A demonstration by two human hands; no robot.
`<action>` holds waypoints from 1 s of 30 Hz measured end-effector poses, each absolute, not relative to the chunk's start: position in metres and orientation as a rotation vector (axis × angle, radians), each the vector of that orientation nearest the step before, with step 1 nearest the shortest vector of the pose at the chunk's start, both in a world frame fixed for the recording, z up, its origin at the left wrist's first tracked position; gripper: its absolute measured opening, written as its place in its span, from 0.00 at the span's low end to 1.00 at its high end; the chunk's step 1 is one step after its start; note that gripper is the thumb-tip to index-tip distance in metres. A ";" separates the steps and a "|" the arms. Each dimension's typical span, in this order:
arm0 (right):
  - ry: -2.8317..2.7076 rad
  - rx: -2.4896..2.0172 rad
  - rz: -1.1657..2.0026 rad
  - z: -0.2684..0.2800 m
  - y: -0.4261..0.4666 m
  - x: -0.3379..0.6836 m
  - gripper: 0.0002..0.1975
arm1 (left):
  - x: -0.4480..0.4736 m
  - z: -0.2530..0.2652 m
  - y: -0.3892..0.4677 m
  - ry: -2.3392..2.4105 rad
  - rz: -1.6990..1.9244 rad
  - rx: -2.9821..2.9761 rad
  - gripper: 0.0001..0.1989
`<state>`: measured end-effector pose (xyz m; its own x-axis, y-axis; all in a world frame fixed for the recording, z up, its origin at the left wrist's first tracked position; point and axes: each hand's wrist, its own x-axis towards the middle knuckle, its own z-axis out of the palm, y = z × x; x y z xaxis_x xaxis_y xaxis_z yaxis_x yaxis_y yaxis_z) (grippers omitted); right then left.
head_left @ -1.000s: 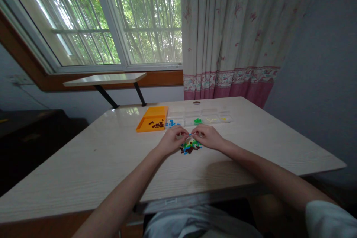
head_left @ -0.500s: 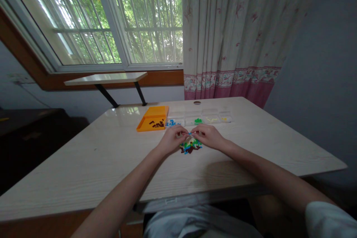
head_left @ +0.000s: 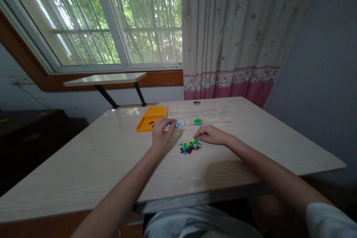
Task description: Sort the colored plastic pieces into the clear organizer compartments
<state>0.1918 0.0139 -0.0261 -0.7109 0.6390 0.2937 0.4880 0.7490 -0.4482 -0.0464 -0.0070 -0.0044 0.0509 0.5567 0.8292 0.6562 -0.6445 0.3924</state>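
Observation:
My left hand (head_left: 161, 134) reaches over the clear compartment of blue pieces (head_left: 178, 123). Its thumb and forefinger are pinched together, with a small blue piece (head_left: 176, 120) at the tips. A mixed pile of tiny green, blue, brown and pale pieces (head_left: 190, 146) lies on the table between my forearms. At the pile's far right edge is my right hand (head_left: 212, 134), fingers drawn together and pointing down. Whatever those fingertips may hold is too small to make out.
An orange open case (head_left: 154, 112) with brown pieces stands left of the clear lidded boxes. These hold green pieces (head_left: 198, 121), pale yellow pieces (head_left: 212, 119) and yellow pieces (head_left: 224, 119). A raised shelf (head_left: 106, 78) is at the table's back left, below the window.
Both hands were together above the pile, a blue piece between their fingertips. My left hand has moved away, left and forward to the blue compartment; my right hand stays close to the pile.

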 end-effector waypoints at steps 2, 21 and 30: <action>-2.517 -0.856 0.482 -0.025 0.014 0.191 0.11 | -0.046 -0.004 -0.007 -1.264 -1.674 -2.203 0.06; -2.504 -0.915 0.480 -0.023 0.011 0.187 0.09 | -0.076 -0.032 0.031 -1.971 -1.222 -1.995 0.11; -2.285 -0.976 0.680 -0.021 0.008 0.183 0.08 | -0.053 -0.023 0.008 -1.458 -1.302 -2.469 0.09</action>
<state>0.1827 0.0080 -0.0208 -0.5797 0.7613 0.2905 0.4788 0.6067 -0.6346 -0.0526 0.0077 -0.0229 0.2296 0.7290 0.6448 0.7225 -0.5716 0.3889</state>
